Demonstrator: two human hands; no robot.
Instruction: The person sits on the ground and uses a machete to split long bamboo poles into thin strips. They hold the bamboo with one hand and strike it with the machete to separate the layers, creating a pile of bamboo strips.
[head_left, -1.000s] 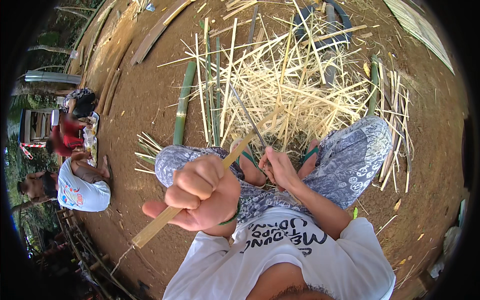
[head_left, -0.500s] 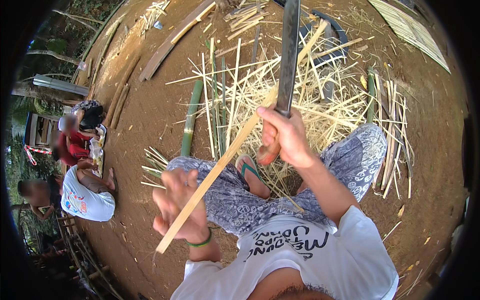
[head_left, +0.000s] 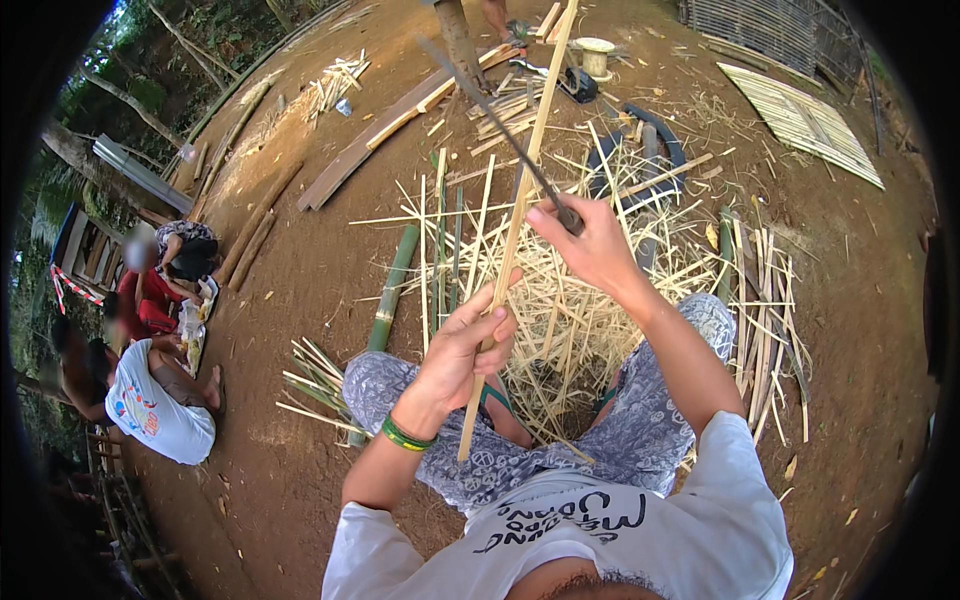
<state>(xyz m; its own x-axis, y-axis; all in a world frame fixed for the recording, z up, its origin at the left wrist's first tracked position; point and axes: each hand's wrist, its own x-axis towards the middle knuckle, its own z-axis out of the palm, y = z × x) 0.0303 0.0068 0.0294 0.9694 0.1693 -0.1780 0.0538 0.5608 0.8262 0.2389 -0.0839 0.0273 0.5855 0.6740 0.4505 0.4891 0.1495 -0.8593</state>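
Observation:
Fingers wrapped round it near its lower part, my left hand holds a long pale bamboo strip that points up and away from me. In my right hand is a long-bladed knife, gripped by its handle, which the fingers mostly hide. The dark blade slants up to the left and crosses the strip above my left hand; whether it touches the strip I cannot tell. Beyond and below my hands spreads a heap of bamboo shavings, between my bent legs.
Left of the heap lies a green bamboo pole, and to the right a bundle of split strips. A dark curved tyre piece and a long board lie farther off. Several people sit at the left around a tray.
My left hand, open beside the strip before, has closed round it. The strip has turned more upright, and the knife blade has swung left across it. The view has tilted farther out.

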